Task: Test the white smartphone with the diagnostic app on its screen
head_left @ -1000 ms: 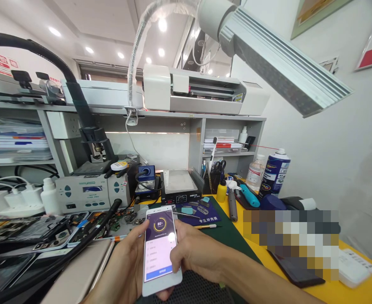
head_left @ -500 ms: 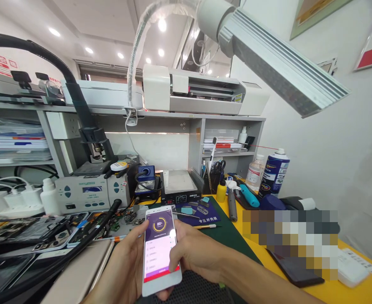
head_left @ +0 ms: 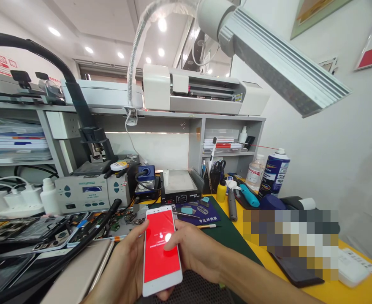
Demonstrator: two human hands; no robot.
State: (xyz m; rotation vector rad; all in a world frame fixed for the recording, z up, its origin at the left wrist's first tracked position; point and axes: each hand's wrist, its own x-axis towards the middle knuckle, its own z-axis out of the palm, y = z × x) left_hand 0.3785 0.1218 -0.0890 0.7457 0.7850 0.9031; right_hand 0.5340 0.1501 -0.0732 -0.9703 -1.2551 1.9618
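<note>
The white phone point(head_left: 161, 261) has a bright red, lightly lettered screen point(head_left: 161, 267)

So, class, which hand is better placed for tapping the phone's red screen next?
Likely the right hand: its thumb lies over the red screen, while the left hand holds the white phone along its left edge.

Left hand point(head_left: 133, 249) and right hand point(head_left: 192, 249) were ungloved; left forearm point(head_left: 111, 276), right forearm point(head_left: 249, 270) bare behind each wrist.

The phone point(head_left: 158, 268) is positioned between the left hand point(head_left: 130, 247) and the right hand point(head_left: 196, 249). The spray can point(head_left: 273, 174) stands behind them, to the right.
</note>
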